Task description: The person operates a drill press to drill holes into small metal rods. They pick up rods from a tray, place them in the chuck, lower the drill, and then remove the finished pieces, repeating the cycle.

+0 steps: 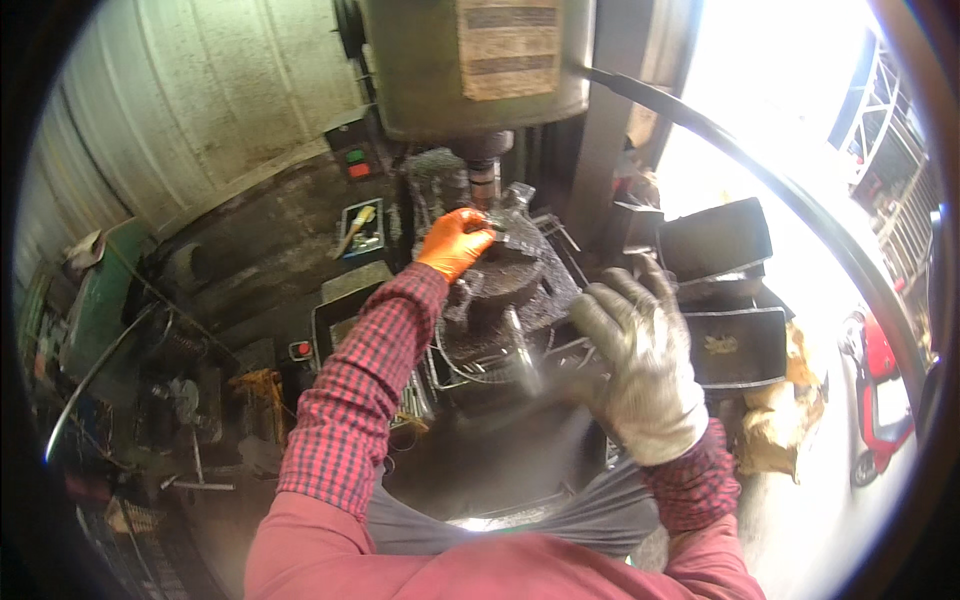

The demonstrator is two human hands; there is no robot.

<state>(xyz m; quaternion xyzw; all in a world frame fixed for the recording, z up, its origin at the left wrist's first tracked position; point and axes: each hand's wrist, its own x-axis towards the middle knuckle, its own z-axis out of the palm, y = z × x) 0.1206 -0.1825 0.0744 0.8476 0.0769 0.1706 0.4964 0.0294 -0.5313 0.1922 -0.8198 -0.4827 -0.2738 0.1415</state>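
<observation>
My left hand (457, 244), in an orange rubber glove, reaches in just below the spindle (484, 185) of a green drilling machine (420, 100). Its fingers are closed at the top of an oily metal fixture (505, 285); what they pinch there is too small and dark to name. To the right, my right hand (642, 360) wears a soiled whitish work glove. Its fingers are stretched out and somewhat apart, and nothing shows in them. A bright lever handle (522, 345), partly smeared by motion, sticks out from the fixture toward me, between my two arms.
Two dark bins, an upper bin (715, 240) and a lower bin (738, 347), stand at the right. A brush (355, 232) lies in a small tray at the left, below a switch box (355, 160). A black hose (740, 150) arcs across the right side.
</observation>
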